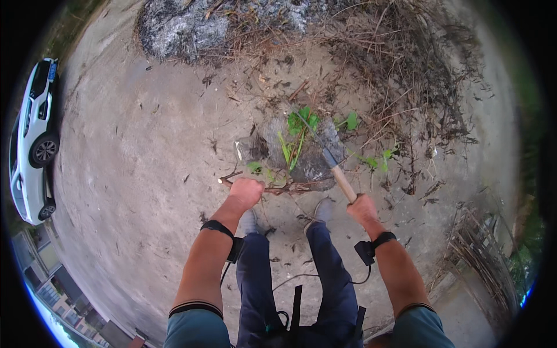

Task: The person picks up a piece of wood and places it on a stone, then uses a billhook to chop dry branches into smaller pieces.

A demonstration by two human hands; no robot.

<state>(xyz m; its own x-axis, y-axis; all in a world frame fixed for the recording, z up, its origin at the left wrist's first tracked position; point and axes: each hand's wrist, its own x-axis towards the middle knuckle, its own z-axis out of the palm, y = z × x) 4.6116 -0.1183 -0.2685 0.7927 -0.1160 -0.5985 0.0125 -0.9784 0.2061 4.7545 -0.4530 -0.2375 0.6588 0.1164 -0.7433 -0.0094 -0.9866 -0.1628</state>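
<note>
My left hand (247, 192) is closed around a brown woody branch (285, 189), whose pale cut end sticks out to the left. In my right hand (363, 209) is the wooden handle (343, 182) of a socketed hand tool. Its narrow dark blade (307, 125) points up and left, seen nearly edge-on, so its shape is unclear. Beneath the blade lies a grey, stone-like block (311, 167). Green leaves (303, 120) and green stems (285, 150) lie over it. Whether the blade touches them I cannot tell.
Ash-grey heaps (182, 32) lie at the top, beside a pile of dry twigs and vines (404, 65). A bundle of sticks (483, 256) is at lower right. Clear plastic (239, 150) lies left of the block. A white car (32, 143) stands far left. A cable (296, 276) crosses between my legs.
</note>
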